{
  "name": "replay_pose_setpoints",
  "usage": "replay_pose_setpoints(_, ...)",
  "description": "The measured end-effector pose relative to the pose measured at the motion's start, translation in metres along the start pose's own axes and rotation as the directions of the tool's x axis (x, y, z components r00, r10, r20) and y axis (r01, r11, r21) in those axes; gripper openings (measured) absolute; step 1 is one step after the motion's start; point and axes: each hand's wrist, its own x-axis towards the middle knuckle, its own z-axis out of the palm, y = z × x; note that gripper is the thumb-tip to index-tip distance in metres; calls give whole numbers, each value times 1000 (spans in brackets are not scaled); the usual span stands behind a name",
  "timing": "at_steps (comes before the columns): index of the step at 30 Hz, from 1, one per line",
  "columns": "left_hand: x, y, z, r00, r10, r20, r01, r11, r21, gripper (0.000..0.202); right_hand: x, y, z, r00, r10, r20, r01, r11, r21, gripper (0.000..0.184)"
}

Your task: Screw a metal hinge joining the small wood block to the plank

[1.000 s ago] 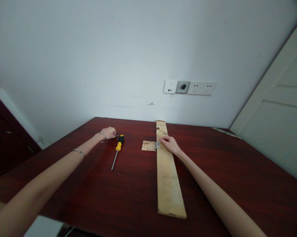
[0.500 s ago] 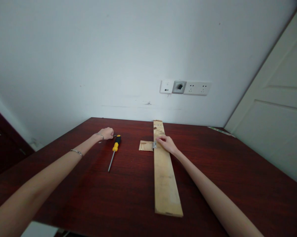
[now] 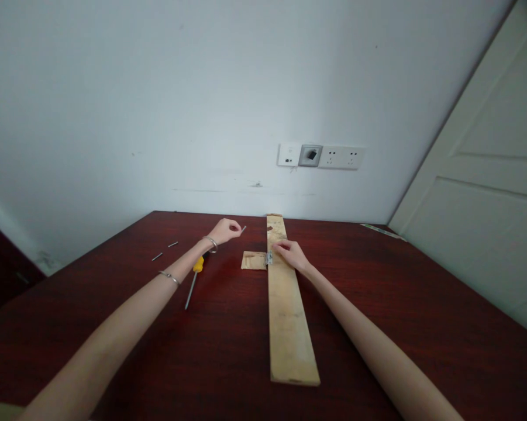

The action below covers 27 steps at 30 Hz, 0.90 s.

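My left hand pinches a thin metal screw between thumb and forefinger, just above the table to the left of a long wooden board. A small metal hinge sits at the board's left edge, beside a short wooden block. My right hand rests on the board at the hinge, thumb and fingertips pinched together; whatever they hold is too small to make out. Below my left wrist lies a screwdriver with a yellow and black handle, its upper end hidden by the arm.
Two more screws, one nearer and one farther, lie on the dark red table at the left. Behind stands a white wall with sockets. A flat strip lies at the back right, near a white door.
My left hand has lifted and moved right toward the board, carrying the screw, uncovering two others on the table. My right hand stays at the hinge. The view has shifted slightly.
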Motion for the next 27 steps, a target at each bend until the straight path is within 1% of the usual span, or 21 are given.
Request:
replay_pose_setpoints(1,0,9,11,999,42,-28,-45,993,-109,14,0,0,0,1000,8,-6,-8,1000,25,27)
replay_pose_setpoints(3,-2,27,31,995,78,-66,-93,963,-253,12,1,-2,0,1000,26,-15,-25,997,74,28)
replay_pose_setpoints(5,-6,41,46,993,96,-71,-114,933,-340,11,1,-5,-1,999,41,-23,-38,992,118,29)
replay_pose_setpoints(8,-12,55,59,991,108,-83,-133,902,-411,12,1,-11,-3,998,57,-33,-50,984,170,29)
replay_pose_setpoints(12,-18,61,66,989,113,-96,-144,885,-442,14,0,-21,-4,997,63,-47,-51,975,218,28)
replay_pose_setpoints(17,-20,62,68,990,109,-95,-140,888,-439,11,1,-28,-2,998,55,-37,-44,966,256,27)
replay_pose_setpoints(22,-22,64,71,991,108,-79,-132,887,-442,10,1,-29,0,999,47,-13,-42,965,257,23)
replay_pose_setpoints(27,-23,65,73,994,103,-39,-110,897,-429,11,4,-23,0,1000,11,-4,-10,973,232,23)
